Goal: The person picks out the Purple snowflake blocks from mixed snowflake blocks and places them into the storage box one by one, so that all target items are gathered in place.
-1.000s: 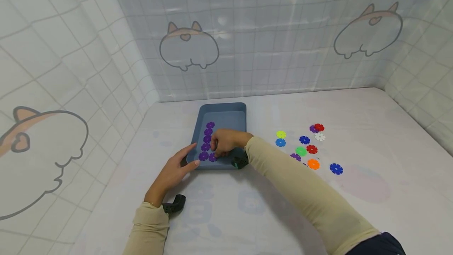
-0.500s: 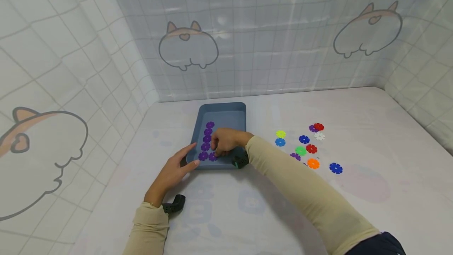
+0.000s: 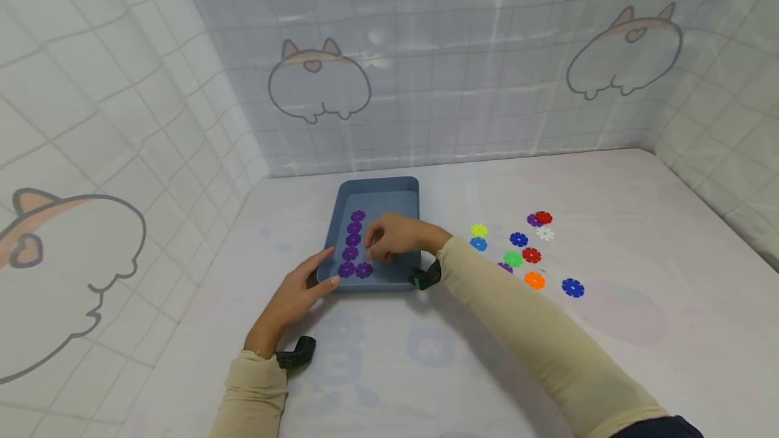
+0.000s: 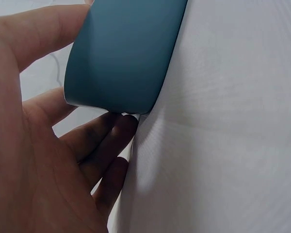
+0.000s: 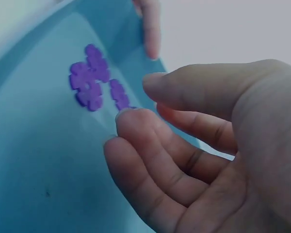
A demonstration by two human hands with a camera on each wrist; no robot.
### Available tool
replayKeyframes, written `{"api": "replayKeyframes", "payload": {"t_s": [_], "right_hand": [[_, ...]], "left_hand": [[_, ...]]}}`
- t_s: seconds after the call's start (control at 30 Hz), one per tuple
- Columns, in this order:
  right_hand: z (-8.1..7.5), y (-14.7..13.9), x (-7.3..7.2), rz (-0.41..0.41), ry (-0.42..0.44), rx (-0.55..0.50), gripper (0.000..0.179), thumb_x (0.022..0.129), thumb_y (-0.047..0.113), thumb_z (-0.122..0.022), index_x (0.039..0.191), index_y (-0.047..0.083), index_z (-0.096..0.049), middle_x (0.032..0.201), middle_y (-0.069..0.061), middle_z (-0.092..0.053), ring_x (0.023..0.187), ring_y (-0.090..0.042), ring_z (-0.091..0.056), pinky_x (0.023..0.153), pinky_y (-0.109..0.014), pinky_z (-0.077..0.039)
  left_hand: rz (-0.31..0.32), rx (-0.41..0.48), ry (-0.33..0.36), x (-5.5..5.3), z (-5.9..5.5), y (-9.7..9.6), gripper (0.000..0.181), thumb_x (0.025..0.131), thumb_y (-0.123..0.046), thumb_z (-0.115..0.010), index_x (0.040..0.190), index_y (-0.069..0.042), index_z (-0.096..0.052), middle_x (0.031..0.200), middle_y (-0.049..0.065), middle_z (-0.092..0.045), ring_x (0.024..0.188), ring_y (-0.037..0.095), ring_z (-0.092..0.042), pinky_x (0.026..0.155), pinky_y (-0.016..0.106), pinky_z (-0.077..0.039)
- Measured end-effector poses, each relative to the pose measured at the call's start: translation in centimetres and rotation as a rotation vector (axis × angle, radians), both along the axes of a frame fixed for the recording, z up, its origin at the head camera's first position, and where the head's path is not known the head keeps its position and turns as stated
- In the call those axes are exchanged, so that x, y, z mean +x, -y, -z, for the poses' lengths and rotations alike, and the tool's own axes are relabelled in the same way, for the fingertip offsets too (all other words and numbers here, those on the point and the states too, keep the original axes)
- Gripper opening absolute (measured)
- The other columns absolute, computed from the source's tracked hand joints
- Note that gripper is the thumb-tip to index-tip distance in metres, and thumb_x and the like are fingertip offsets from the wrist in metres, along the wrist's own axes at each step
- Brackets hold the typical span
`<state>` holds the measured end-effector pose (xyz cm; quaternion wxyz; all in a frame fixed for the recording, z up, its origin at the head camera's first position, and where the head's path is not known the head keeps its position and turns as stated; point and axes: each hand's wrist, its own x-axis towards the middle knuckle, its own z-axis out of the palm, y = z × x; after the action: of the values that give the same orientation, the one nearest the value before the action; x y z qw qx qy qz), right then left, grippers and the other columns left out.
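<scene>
Several flat purple snowflake discs [image 3: 353, 239] lie in a blue-grey tray [image 3: 398, 184], most in a column along its left side. One more purple disc [image 3: 364, 270] sits beside the column's near end. My right hand [image 3: 397, 234] hovers over the tray just right of the discs. In the right wrist view its thumb and fingers are loosely bent and apart, holding nothing. My left hand [image 3: 298, 293] grips the tray's near left corner, thumb over the front rim and index finger at the left wall. The left wrist view shows the other fingers outside the tray wall [image 4: 123, 58].
Loose discs lie on the white table cover to the right, among them an orange disc [image 3: 535, 280], a green disc [image 3: 513, 259], a yellow disc [image 3: 479, 230] and a dark blue disc [image 3: 573, 288]. A tiled-pattern wall covering [image 3: 462, 86] rises behind.
My right hand has let go of the purple disc at the near end and drawn slightly right and up, its fingers loosening. The left hand keeps its place on the tray.
</scene>
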<state>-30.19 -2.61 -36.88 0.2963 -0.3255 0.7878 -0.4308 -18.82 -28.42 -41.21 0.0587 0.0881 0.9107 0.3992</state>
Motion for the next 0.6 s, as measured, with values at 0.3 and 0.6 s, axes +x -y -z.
{"api": "replayKeyframes", "payload": {"t_s": [0.3, 0.6], "right_hand": [[-1.1, -3.6, 0.5, 0.100, 0.023, -0.122, 0.032, 0.096, 0.017, -0.069, 0.119, -0.004, -0.065, 0.104, -0.020, -0.070, 0.089, -0.029, -0.068, 0.080, -0.035, -0.058], [-1.4, -8.5, 1.1, 0.198, -0.002, -0.123, 0.030, 0.096, 0.019, -0.068, 0.118, -0.002, -0.066, 0.107, -0.023, -0.068, 0.085, -0.027, -0.065, 0.082, -0.037, -0.058]], "left_hand": [[-0.004, -0.015, 0.004, 0.0, 0.1, 0.0, 0.073, 0.097, -0.052, -0.060, 0.158, -0.021, -0.034, 0.162, 0.012, -0.029, 0.149, 0.037, -0.023, 0.117, 0.061, -0.018], [0.003, -0.016, -0.005, -0.1, 0.1, 0.1, 0.073, 0.098, -0.051, -0.061, 0.158, -0.021, -0.035, 0.162, 0.012, -0.029, 0.149, 0.036, -0.023, 0.117, 0.060, -0.019]]}}
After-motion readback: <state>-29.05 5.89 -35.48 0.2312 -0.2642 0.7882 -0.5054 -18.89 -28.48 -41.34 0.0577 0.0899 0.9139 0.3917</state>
